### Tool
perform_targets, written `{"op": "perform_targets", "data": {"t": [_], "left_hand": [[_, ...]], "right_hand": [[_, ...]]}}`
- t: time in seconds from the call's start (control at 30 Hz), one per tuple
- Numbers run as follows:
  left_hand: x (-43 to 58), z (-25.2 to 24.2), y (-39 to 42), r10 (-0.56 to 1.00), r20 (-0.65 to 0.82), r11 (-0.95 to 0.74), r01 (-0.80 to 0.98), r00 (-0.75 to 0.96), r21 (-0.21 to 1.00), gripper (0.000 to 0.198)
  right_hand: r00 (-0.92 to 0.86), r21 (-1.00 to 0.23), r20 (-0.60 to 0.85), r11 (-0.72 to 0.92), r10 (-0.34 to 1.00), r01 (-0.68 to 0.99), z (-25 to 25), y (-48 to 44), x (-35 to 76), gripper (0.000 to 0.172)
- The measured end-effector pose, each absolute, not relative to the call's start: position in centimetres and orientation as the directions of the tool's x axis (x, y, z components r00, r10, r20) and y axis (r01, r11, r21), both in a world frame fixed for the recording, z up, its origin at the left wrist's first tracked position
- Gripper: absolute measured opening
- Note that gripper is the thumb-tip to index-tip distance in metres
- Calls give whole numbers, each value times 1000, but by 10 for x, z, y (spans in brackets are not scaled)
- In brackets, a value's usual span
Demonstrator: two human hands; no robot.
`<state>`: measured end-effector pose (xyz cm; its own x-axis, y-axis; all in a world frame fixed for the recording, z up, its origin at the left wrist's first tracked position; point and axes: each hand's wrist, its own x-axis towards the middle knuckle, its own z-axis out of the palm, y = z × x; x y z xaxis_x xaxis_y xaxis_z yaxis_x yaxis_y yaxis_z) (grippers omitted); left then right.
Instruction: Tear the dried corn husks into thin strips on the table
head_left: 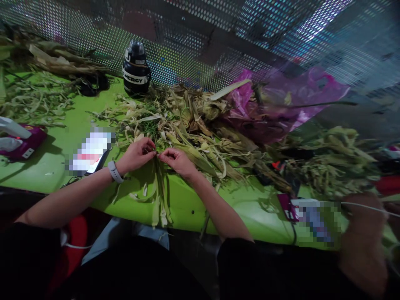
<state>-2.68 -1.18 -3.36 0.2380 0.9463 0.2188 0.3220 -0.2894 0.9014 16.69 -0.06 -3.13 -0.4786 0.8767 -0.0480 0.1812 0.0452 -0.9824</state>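
My left hand (139,155), with a pale band on the wrist, pinches the top of a bundle of long corn husk strips (160,193). Thumb and fingertips of my right hand (177,161) close on the same bundle, just beside the left fingertips. The strips hang down from the hands over the green table (184,204), their pale ends near its front edge. What lies exactly between the fingertips is too small to see. Behind the hands spreads a heap of dry and greenish husks (190,121).
Left of my hands lies a phone (92,150) with a lit screen, and farther left a purple tissue pack (23,143). A black bottle (136,71) stands at the back. A pink plastic bag (271,112) leans on the perforated screen (200,41). At right shows another person's arm (364,237).
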Motion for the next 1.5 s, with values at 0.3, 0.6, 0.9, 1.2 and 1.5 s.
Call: {"op": "perform_targets", "data": {"t": [0.3,0.6,0.9,1.2,1.5], "left_hand": [[-31,-24,-11,815,-76,-93,259,575,961,33],[-28,-22,-14,775,-316,314,100,548,944,29],[-25,-19,-14,733,-507,600,-79,454,796,19],[-28,-16,-12,698,-525,647,-115,487,754,9],[-28,-23,-14,685,-472,646,-163,556,746,20]], "right_hand": [[-446,-984,-74,7,892,176,-30,5,169,47],[-541,-975,-194,-222,818,14,-34,4,171,46],[-601,-952,75,236,796,193,-29,5,177,38],[-679,-808,126,472,723,353,-15,5,190,24],[-745,-773,-68,437,663,460,-6,-5,192,19]]}}
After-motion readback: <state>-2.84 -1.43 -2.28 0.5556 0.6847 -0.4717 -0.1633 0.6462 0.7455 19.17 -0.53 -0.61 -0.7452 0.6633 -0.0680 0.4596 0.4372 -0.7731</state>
